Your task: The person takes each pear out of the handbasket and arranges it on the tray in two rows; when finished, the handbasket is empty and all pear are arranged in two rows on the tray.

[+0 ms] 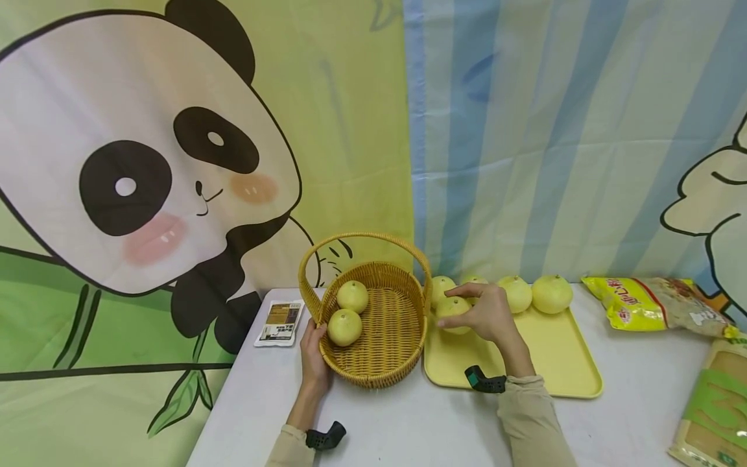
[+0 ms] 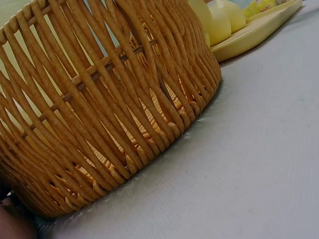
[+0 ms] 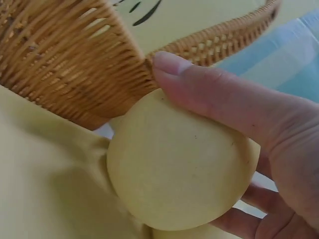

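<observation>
A wicker basket with a tall hoop handle stands on the table, and two round pale yellow fruits lie in its left side. My left hand holds the basket's left wall near the rim; the left wrist view shows mostly the woven side. Over the yellow tray, right of the basket, my right hand grips another such fruit between thumb and fingers. More fruits, among them one at the tray's back right, sit along the tray's far edge. One is partly hidden behind my right hand.
Left of the basket lies a small flat packet. On the right are a yellow snack bag and a green-and-tan package. A printed curtain hangs directly behind the white table.
</observation>
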A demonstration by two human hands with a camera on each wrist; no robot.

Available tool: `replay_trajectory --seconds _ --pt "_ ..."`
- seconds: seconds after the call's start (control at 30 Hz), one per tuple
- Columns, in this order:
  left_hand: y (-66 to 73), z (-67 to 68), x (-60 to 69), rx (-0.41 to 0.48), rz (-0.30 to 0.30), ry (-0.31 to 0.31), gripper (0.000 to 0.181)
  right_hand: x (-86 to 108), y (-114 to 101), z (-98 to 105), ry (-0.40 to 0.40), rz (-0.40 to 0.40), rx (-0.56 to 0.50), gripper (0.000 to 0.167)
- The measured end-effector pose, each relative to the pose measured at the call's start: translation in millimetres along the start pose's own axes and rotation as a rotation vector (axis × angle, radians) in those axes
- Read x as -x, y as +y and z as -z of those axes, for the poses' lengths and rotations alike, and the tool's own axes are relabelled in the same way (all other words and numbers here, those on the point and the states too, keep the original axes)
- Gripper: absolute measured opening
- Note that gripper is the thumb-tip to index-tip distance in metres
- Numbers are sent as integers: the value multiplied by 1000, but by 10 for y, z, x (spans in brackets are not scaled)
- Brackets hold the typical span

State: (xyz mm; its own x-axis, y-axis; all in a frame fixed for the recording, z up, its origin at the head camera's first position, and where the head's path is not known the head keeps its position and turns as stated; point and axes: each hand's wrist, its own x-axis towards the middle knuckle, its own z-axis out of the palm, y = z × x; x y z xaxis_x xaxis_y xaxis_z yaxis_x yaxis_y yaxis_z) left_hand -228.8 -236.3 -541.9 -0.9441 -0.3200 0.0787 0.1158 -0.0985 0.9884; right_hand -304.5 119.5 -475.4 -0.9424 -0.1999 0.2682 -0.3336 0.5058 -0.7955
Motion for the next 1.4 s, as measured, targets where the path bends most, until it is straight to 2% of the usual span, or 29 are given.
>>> replay_trajectory --seconds 0.2,0.37,0.67,0.93,1.17,1.4 --pt "9 -9 -4 -11 1 6 52 -14 7 -115 -18 7 -3 62" --pt "12 -15 -8 0 -7 5 52 -2 6 -147 -30 -4 -9 59" --pt "5 -6 -7 -22 -4 8 52 11 45 -201 -50 24 5 56" --pt "3 -11 9 -21 -22 10 52 33 -33 -112 -101 73 87 55" --pt "-3 -16 17 -24 -14 17 52 44 -66 -14 -114 74 25 58" --pt "7 -8 6 -29 -16 9 52 64 -250 128 -61 111 -47 44"
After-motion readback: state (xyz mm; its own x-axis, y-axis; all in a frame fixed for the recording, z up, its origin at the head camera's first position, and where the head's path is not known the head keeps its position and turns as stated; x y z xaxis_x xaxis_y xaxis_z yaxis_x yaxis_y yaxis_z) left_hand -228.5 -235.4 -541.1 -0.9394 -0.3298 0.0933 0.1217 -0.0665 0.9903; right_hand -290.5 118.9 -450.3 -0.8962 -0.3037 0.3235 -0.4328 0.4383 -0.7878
